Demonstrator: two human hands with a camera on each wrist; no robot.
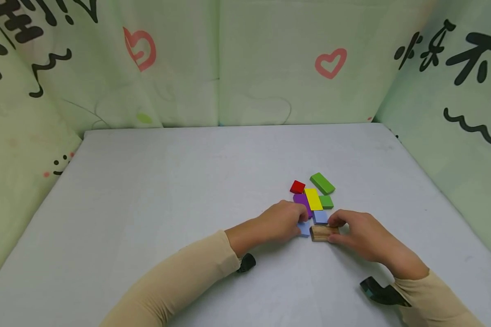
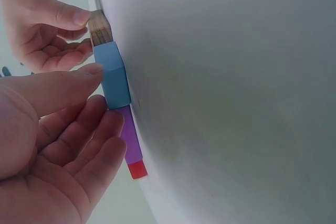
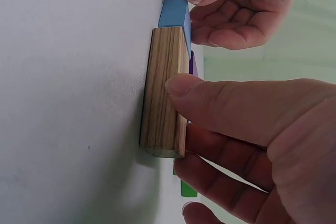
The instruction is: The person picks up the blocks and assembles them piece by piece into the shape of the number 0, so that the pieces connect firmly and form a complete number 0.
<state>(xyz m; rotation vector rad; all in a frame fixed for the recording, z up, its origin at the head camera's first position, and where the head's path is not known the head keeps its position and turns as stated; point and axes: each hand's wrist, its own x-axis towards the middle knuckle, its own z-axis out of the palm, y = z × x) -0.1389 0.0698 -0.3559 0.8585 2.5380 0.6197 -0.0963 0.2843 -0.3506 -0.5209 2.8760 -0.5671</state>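
Coloured blocks (image 1: 313, 199) lie clustered on the right of the counter (image 1: 147, 190).
The left hand (image 1: 283, 221) pinches a light-blue block (image 1: 304, 230); the right hand (image 1: 363, 235) grips a wooden block (image 1: 321, 234) just right of it, at the cluster's near edge.

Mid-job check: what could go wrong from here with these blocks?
Pushing too hard with the right hand, which grips the wooden block, could shove the other blue block, just beyond it, into the yellow block.

The left hand pinches the left blue block with its fingers close by the purple block, so it might nudge that askew.

The hands work close together, so they could bump.
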